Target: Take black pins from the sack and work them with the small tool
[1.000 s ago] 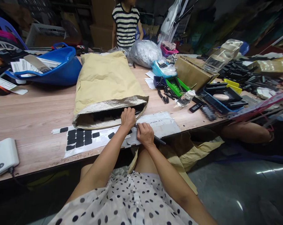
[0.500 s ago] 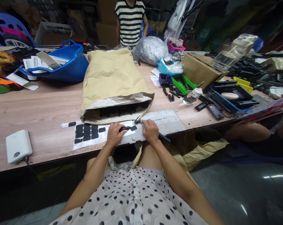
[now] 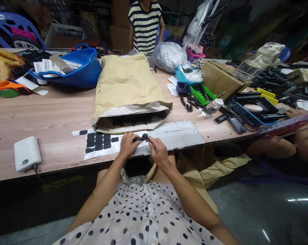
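Observation:
My left hand (image 3: 127,144) pinches a small black plastic part (image 3: 141,137) just above the table's near edge. My right hand (image 3: 157,152) is closed next to it, fingertips touching the same part; what else it holds I cannot make out. Under both hands lies a white backing sheet (image 3: 92,153) with several black adhesive pads (image 3: 99,142). Just behind them a tan paper sack (image 3: 127,92) lies on its side, its mouth open toward me with dark parts inside.
A white power adapter (image 3: 26,153) sits at the near left. A blue tub (image 3: 74,69) of papers stands at the back left. Trays of black parts (image 3: 253,107), a green tray (image 3: 200,93) and a small bottle (image 3: 211,106) crowd the right. A person in a striped shirt (image 3: 145,25) stands behind the table.
My left hand came out of the sack's mouth with a black part and drew back to the sheet. My right hand moved in to meet it.

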Action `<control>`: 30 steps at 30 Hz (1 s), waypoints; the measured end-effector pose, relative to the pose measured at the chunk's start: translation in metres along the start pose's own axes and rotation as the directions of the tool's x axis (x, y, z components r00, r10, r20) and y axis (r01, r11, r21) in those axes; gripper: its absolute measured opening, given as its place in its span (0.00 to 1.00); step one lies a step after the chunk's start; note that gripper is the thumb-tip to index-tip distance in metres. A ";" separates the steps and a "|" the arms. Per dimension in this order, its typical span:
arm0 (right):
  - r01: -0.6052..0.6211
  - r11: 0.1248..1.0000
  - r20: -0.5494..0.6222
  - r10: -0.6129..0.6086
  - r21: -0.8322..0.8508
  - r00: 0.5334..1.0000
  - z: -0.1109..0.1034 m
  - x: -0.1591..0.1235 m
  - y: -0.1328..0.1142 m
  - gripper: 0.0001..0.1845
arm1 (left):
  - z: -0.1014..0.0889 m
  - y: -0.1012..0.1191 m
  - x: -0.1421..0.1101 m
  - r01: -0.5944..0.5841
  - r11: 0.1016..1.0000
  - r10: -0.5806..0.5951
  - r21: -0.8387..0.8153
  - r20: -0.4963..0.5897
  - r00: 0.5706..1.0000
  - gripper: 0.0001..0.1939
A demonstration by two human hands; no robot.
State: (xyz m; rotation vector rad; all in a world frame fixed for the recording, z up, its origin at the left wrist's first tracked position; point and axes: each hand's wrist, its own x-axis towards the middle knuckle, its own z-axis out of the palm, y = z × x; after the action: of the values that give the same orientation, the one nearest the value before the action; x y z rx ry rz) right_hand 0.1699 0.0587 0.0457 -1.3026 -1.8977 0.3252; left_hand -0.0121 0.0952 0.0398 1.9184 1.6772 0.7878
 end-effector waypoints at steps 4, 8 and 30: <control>-0.021 0.999 0.008 0.021 -0.045 1.000 -0.001 0.001 0.000 0.19 | 0.002 0.002 0.001 0.012 1.000 -0.012 0.000 -0.012 1.000 0.07; -0.017 0.999 0.000 0.017 -0.028 1.000 -0.004 0.004 -0.002 0.19 | 0.003 0.003 0.002 0.018 1.000 -0.018 0.009 -0.013 1.000 0.06; -0.324 0.828 -0.229 0.243 -0.458 0.943 -0.027 0.037 0.083 0.17 | 0.006 0.006 0.001 0.034 0.999 -0.034 -0.007 -0.016 0.999 0.07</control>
State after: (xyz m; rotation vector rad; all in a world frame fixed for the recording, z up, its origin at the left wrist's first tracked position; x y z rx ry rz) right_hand 0.2396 0.1213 0.0302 -1.9004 -1.7011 -0.1324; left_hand -0.0038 0.0950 0.0396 1.8787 1.7095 0.7971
